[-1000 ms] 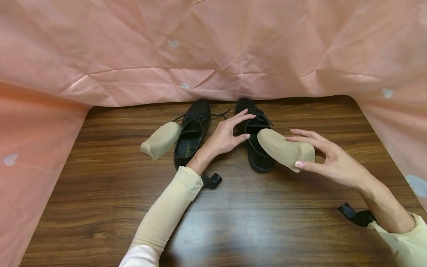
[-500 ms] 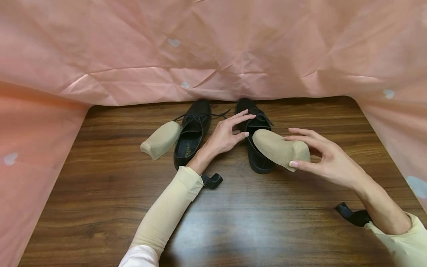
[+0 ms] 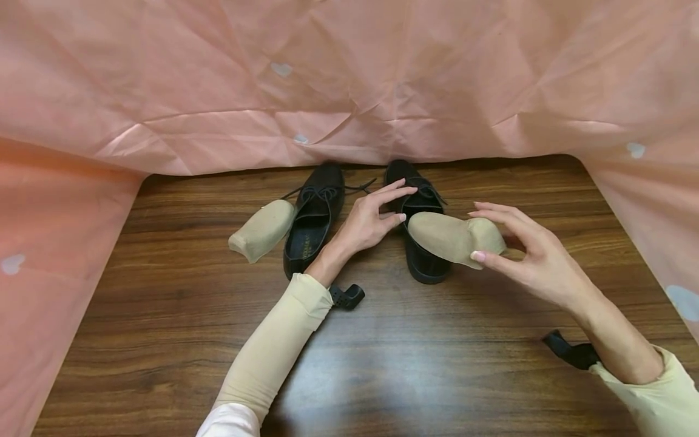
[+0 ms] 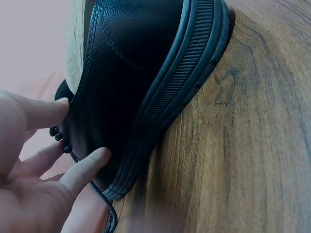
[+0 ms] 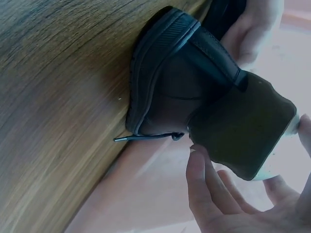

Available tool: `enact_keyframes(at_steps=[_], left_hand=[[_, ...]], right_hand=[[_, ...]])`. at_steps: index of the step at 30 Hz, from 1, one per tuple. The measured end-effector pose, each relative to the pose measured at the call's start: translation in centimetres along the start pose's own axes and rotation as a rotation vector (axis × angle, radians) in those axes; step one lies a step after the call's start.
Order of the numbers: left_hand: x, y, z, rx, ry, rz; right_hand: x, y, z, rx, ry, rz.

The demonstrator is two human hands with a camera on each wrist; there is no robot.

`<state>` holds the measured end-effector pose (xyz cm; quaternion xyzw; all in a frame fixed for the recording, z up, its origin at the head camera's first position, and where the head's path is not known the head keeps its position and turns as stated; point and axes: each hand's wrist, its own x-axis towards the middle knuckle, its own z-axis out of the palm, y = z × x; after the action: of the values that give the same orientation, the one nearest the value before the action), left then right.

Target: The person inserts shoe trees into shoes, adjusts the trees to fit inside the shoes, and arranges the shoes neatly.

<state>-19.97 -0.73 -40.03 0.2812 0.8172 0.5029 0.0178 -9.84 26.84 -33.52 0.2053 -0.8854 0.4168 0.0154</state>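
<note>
A black lace-up shoe (image 3: pixel 428 267) stands right of centre in the head view. My left hand (image 3: pixel 368 221) grips its front part, thumb at the opening's edge and fingers over the laces; the left wrist view shows fingertips (image 4: pixel 102 154) against the leather. My right hand (image 3: pixel 530 252) holds a beige moulded shoe tree (image 3: pixel 445 233) by its thick heel end, thumb on the near side, fingers beyond. The shoe tree's rounded toe overlaps the shoe's opening, and its underside (image 5: pixel 243 126) looks dark in the right wrist view.
A second black lace-up shoe (image 3: pixel 308 237) stands to the left, partly behind the left forearm. Beside it lies another beige shoe tree (image 3: pixel 264 229) on the brown wooden table (image 3: pixel 164 340). A pink sheet (image 3: pixel 349 79) hangs behind and at both sides.
My right hand has shifted slightly left with the shoe tree, whose toe now lies further over the shoe's opening and whose heel end has lifted and turned. My left hand has barely moved.
</note>
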Motion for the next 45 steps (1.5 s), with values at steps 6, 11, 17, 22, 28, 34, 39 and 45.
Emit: enact_keyframes(at_steps=[6, 11, 17, 22, 28, 34, 39, 45], left_hand=[[-0.1, -0.1, 0.1, -0.004, 0.003, -0.016], [0.1, 0.0, 0.1, -0.015, -0.003, -0.031], [0.2, 0.0, 0.0, -0.019, -0.013, -0.038], [0.3, -0.1, -0.1, -0.021, -0.014, -0.041], [0.2, -0.1, -0.1, -0.023, -0.01, -0.06], [0.0, 0.0, -0.2, -0.009, 0.004, -0.067], [0.1, 0.0, -0.1, -0.004, -0.005, -0.06], [0.2, 0.1, -0.1, -0.005, -0.001, -0.062]], right_hand=[[0.0, -0.2, 1.0, -0.048, 0.06, -0.033], [0.2, -0.2, 2.0, 0.015, 0.106, -0.037], [0.3, -0.2, 2.4, 0.056, 0.125, 0.013], [0.5, 0.0, 2.5, 0.083, 0.122, 0.03], [0.9, 0.1, 3.0, 0.106, 0.128, 0.051], [1.5, 0.2, 3.6, 0.042, 0.144, 0.057], [1.7, 0.5, 3.6, 0.028, 0.138, 0.042], [1.7, 0.7, 3.3, 0.075, 0.084, 0.059]])
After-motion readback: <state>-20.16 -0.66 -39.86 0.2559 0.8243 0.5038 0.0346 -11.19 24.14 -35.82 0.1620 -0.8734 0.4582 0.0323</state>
